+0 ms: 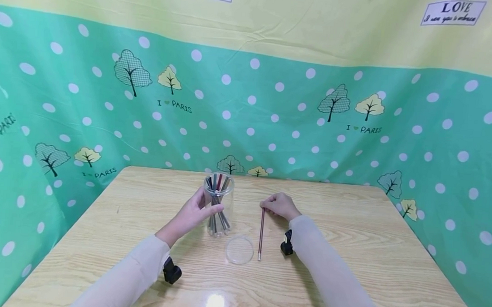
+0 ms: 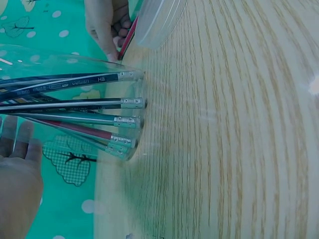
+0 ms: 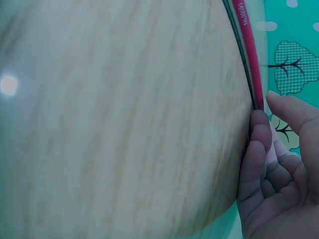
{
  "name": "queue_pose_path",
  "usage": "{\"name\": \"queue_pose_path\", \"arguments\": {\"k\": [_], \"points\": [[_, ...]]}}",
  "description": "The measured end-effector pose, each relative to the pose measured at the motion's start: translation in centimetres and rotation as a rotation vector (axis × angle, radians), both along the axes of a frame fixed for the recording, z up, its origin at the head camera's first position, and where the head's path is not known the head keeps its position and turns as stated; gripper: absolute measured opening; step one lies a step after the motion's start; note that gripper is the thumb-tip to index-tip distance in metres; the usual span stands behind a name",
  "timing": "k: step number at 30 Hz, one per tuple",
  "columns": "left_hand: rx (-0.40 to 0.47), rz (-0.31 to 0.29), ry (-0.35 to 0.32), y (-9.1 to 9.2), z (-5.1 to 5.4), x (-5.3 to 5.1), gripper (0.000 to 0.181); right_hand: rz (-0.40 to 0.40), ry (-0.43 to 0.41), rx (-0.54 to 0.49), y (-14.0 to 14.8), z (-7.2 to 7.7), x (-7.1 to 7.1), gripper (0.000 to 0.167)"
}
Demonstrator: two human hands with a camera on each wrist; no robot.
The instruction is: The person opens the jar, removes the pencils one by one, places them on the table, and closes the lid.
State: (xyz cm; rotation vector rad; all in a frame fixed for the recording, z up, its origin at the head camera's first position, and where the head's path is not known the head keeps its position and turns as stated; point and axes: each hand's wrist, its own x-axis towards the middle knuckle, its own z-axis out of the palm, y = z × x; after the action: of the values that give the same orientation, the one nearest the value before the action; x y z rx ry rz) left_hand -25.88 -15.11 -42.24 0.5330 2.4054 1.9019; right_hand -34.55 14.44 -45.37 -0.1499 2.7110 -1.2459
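Note:
My left hand [image 1: 192, 216] holds a clear jar [image 1: 226, 209] upright on the table, thumb across its near side and fingers around the far left. Several pencils [image 2: 84, 107] lean inside it, their metal-banded ends at the bottom. Right of the jar, a dark red pencil [image 1: 261, 233] lies on the wood with its eraser end towards me. At its far end, my right hand [image 1: 283, 206] pinches it between thumb and fingertips. In the right wrist view, the red pencil [image 3: 249, 50] shows a dark line along one side; its tip is hidden by the fingers.
A clear round lid [image 1: 239, 250] lies flat between jar and pencil, nearer to me. The wooden table [image 1: 344, 217] ends at a green dotted curtain [image 1: 271, 103] behind and at both sides. Black wrist cameras [image 1: 172, 270] sit under both sleeves.

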Motion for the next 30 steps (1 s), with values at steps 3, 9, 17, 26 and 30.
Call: {"name": "queue_pose_path", "arguments": {"k": [3,9,17,26,30], "points": [[-0.005,0.005,-0.002,0.0,-0.1,-0.1,0.085,0.005,-0.004,-0.011,0.1,0.1,0.0,0.021],[-0.013,-0.004,0.019,-0.1,-0.2,-0.2,0.082,0.017,-0.027,-0.045,0.5,0.4,-0.2,0.023],[-0.002,-0.01,0.022,0.0,-0.1,-0.1,0.081,0.051,0.0,-0.069,0.9,1.9,-0.3,0.027],[-0.008,-0.001,0.024,0.0,-0.2,-0.1,0.082,0.111,0.035,-0.116,1.2,4.4,-0.1,0.032],[-0.014,0.003,0.022,-0.1,-0.3,-0.2,0.082,0.142,0.072,-0.127,1.0,5.4,0.0,0.032]]}}
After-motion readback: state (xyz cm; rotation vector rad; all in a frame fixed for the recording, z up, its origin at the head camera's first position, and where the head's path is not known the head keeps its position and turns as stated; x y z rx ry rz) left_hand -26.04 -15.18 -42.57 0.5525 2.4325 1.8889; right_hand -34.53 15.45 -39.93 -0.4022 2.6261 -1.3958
